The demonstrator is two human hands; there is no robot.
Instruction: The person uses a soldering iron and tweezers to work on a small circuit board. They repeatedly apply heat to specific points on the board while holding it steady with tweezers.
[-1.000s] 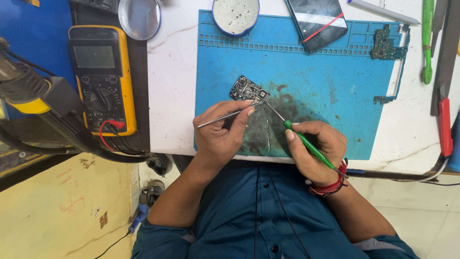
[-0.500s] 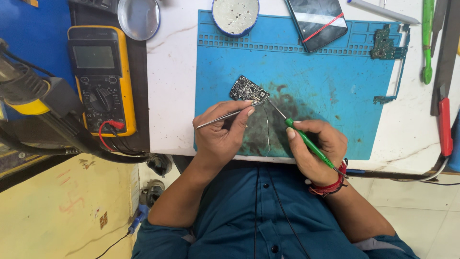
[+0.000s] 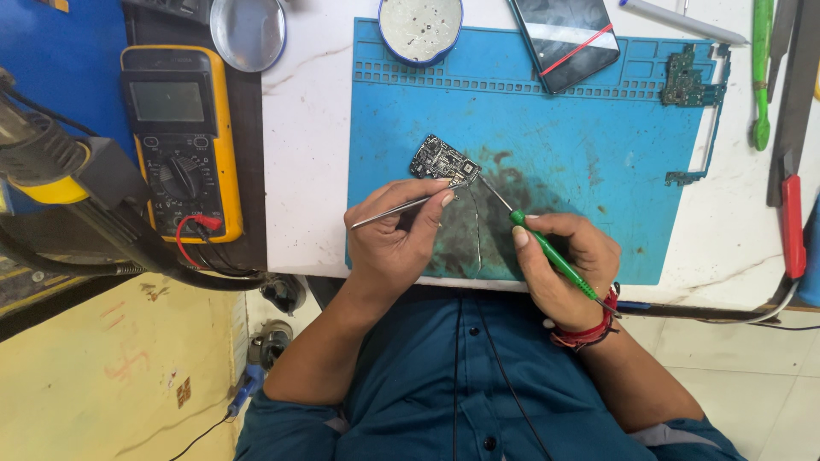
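Now | left hand [image 3: 395,242] pinches tweezers [image 3: 401,206] | right hand [image 3: 559,265] grips soldering iron [image 3: 547,250] (board [image 3: 442,160] between tips)

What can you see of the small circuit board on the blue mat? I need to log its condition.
The small circuit board is dark, roughly rectangular and densely covered with tiny components. It lies flat and turned at an angle on the blue mat, just above a dark stained patch. Metal tweezers in the left hand and the green-handled tool in the right hand both meet its lower right edge.

Light was bright and even; soft shadows fell beneath both hands, focus stayed sharp, and edges bowed slightly beyond them.
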